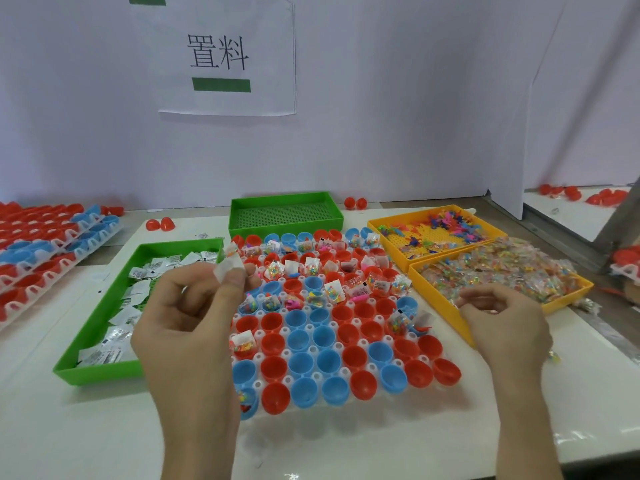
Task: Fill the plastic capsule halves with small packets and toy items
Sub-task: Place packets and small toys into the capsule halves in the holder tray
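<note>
At capsule tray's (313, 349) left edge, left grip (194, 317) pinches white packet (228, 266), right grip (502, 320) curled, hold unclear, sign (225, 57) reads 置料.

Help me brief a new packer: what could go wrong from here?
1. Filling is patchy: the near rows of the capsule tray are mostly empty, with scattered filled halves, so a half could be skipped or doubled.
2. The left hand pinches a white packet above the far filled halves; packets stick up there and could be knocked out.
3. The right hand is at the heaped yellow tray; packets may spill over its rim.
</note>
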The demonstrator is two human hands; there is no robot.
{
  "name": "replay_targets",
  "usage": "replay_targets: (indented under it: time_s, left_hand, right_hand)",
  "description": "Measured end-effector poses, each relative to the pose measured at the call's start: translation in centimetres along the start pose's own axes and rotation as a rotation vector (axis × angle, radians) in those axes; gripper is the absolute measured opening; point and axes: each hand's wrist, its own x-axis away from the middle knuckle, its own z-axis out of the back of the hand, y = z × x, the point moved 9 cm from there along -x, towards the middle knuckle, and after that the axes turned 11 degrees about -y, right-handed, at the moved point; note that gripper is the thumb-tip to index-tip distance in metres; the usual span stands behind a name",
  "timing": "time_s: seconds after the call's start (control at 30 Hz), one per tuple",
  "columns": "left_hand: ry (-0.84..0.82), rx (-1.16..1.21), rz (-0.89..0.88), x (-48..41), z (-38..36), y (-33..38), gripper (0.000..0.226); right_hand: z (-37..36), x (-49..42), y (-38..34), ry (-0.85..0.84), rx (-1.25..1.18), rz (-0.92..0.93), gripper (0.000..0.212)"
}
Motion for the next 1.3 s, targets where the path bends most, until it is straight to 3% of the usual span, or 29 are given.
replay_targets:
  time_s: [0.4,0.67,1.0,1.3]
  left_hand:
    - [-0.02,-0.1,0.062,0.3,-0.2,0.0,0.007]
    - [-0.05,-0.137,0.078,0.4,0.0,0.2,0.005]
    - [-0.098,-0.14,0.111,0.2,-0.3,-0.3,0.015]
    - [-0.261,-0.129,0.18,1.1,-3.6,-0.7,0.014]
  right_hand:
    - [-0.8,0.4,-0.8,-0.162,0.012,-0.036,0.023]
    - [0.9,0.7,-1.1,0.078,-0.182,0.073,0.032]
    - [1.0,0.6,-1.2,0.171,-0.476,0.236,0.032]
    - [0.1,3.9,-8.3,-0.108,-0.857,0.37,0.023]
